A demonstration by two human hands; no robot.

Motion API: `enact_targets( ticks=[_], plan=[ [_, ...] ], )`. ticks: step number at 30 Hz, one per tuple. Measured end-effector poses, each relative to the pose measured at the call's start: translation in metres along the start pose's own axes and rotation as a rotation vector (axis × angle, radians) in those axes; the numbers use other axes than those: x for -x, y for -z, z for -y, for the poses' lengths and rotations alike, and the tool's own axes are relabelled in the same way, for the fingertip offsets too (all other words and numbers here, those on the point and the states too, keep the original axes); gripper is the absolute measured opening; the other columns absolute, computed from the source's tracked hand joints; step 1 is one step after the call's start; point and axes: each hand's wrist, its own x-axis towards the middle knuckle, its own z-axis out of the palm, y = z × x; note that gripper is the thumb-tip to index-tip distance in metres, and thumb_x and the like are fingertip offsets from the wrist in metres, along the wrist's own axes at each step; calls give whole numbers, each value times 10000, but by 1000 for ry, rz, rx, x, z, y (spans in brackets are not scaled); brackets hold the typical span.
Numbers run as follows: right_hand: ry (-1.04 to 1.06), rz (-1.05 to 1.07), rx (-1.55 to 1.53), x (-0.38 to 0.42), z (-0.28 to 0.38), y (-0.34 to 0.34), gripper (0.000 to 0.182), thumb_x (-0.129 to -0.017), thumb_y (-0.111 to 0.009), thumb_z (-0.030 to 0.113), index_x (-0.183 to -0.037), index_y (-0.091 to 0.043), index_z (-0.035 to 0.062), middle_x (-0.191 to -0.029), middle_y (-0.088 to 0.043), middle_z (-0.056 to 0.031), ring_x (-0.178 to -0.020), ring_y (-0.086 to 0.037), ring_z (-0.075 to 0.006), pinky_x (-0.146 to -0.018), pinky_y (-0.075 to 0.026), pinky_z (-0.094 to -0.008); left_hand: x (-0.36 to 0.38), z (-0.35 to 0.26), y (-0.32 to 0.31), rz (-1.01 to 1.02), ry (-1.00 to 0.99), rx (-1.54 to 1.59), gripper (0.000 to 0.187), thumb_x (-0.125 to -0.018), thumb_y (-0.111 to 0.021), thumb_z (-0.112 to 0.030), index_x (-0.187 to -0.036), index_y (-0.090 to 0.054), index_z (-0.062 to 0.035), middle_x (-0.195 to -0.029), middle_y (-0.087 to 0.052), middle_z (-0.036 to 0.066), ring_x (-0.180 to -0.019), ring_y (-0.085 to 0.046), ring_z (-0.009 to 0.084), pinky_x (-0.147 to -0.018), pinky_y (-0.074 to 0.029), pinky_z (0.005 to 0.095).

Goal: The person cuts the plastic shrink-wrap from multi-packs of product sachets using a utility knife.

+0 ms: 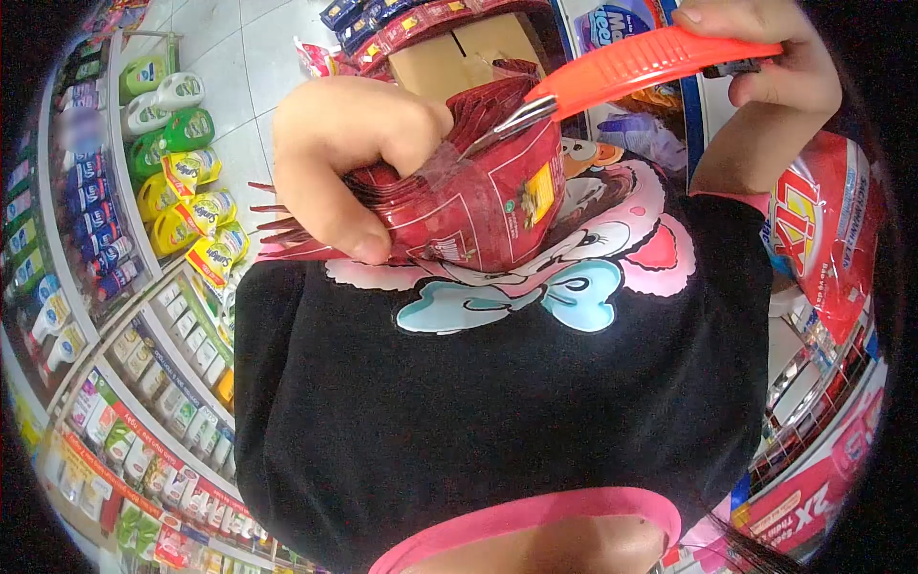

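Note:
My left hand [354, 143] is wrapped round a thick bundle of dark red sachets [478, 210], thumb and fingers closed on it in front of my chest. Clear tape [443, 170] seems to cross the bundle beside my fingers. In my right hand [798, 67], at the upper right, is an orange-red utility knife [631, 69]. Its metal tip [516, 120] points left and lies over the bundle near the tape; whether it touches cannot be made out.
Beyond the bundle sits a cardboard box [464, 57], with rows of red and blue packets [411, 31] behind it. Shelves of bottles [91, 196] and yellow and green containers [191, 206] line the left. A red detergent bag [832, 234] stands at the right.

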Motion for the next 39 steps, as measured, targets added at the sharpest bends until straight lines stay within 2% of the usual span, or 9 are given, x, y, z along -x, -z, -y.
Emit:
enact_targets(
  ticks=[9, 11, 14, 24, 26, 27, 33, 39],
  plan=[
    [22, -5, 37, 3, -3, 0, 381, -570, -679, 49, -866, -517, -127, -790, -531, -256, -687, -565, -258, -588, -439, -252, 0, -7, 0, -51, 19, -123, 311, -566, -648, -132, -678, -387, -8, -592, -396, 86, -492, -367, 219, -447, -269, 302],
    [-65, -67, 151, -6, 8, -1, 386, -571, -681, 56, -869, -517, -125, -789, -532, -253, -686, -565, -255, -588, -438, -249, -1, -7, -1, -97, -16, -119, 317, -562, -651, -132, -681, -385, -7, -605, -398, 85, -495, -367, 219, -445, -266, 302],
    [89, -42, 84, -11, -1, -4, 389, -572, -681, 59, -872, -516, -125, -799, -529, -254, -681, -564, -252, -579, -438, -241, -1, -3, 1, -58, -35, -74, 324, -558, -654, -131, -685, -383, -6, -609, -395, 84, -496, -366, 217, -444, -262, 304],
    [28, -9, 34, -1, 2, 1, 409, -574, -676, 54, -901, -501, -118, -811, -529, -242, -680, -559, -238, -578, -436, -241, 0, -4, 4, -47, 50, -80, 335, -552, -656, -165, -684, -396, -1, -592, -395, 87, -482, -364, 227, -433, -260, 311],
    [21, -5, 29, 0, 4, 2, 413, -575, -675, 53, -907, -498, -117, -814, -529, -239, -679, -558, -235, -577, -436, -242, -9, -9, 12, 139, 84, -16, 336, -541, -661, -179, -665, -401, -4, -575, -392, 88, -466, -361, 233, -423, -256, 315],
    [19, -7, 29, 0, 4, 2, 416, -575, -675, 53, -910, -496, -116, -815, -529, -238, -679, -558, -234, -577, -436, -242, -10, -7, 10, 155, 65, -7, 336, -540, -661, -177, -665, -401, -4, -574, -392, 89, -465, -362, 233, -422, -255, 315],
    [9, 3, 9, -1, 5, 5, 429, -577, -672, 50, -928, -487, -112, -822, -529, -231, -679, -555, -226, -576, -435, -242, -2, -4, 2, 2, 55, -80, 334, -534, -661, -164, -666, -398, -5, -572, -394, 92, -460, -363, 235, -418, -253, 317],
    [-7, 18, 1, 0, 4, 5, 442, -579, -670, 47, -945, -478, -108, -829, -529, -224, -678, -551, -217, -576, -434, -242, 0, -1, 2, -26, 45, -29, 332, -536, -659, -152, -672, -394, -4, -570, -391, 90, -456, -359, 233, -415, -247, 318]
  ],
)
